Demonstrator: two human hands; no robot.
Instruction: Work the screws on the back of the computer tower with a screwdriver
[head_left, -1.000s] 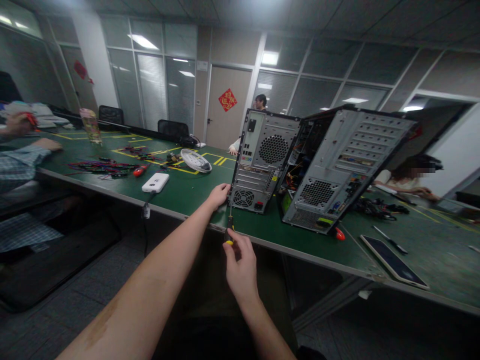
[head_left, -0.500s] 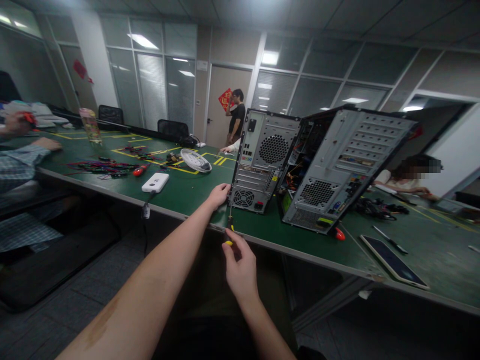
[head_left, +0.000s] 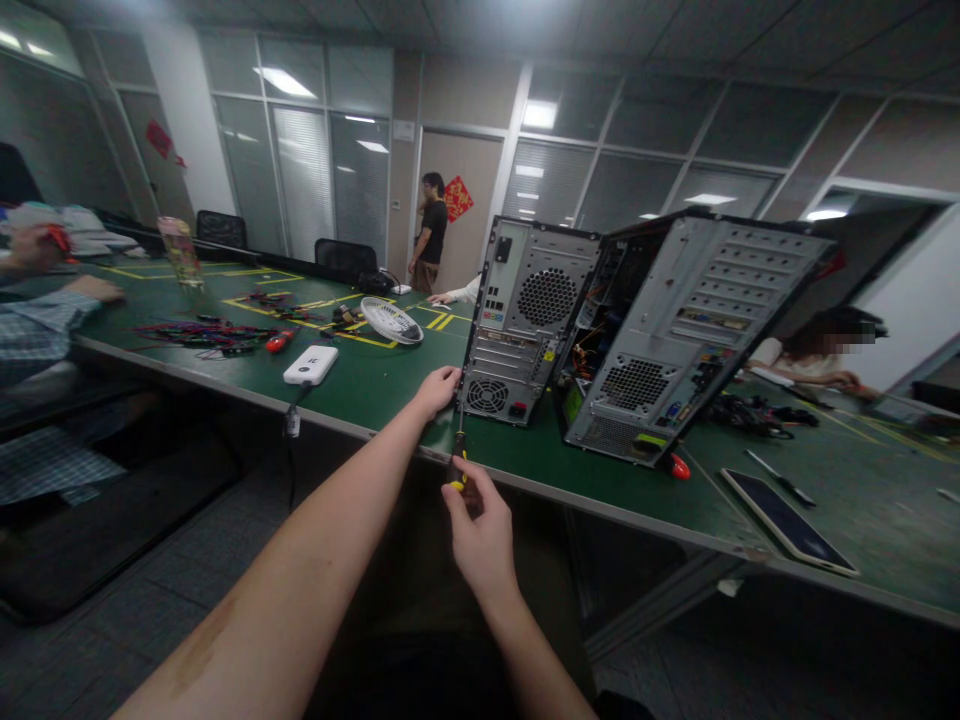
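with the right hand, pinches a chunky black and yellow screwdriver by its low end, pointing the thin metal rod up at the low left edge of a boxy gray computer case. with the left hand, touches that metal box's side; cannot tell whether gripping or just resting there. finds the computer case, dotted with little holes, upright near the front of a flat green table, just beside a second metal case.

Smaller tower dull metal; screwdriver handle plastic
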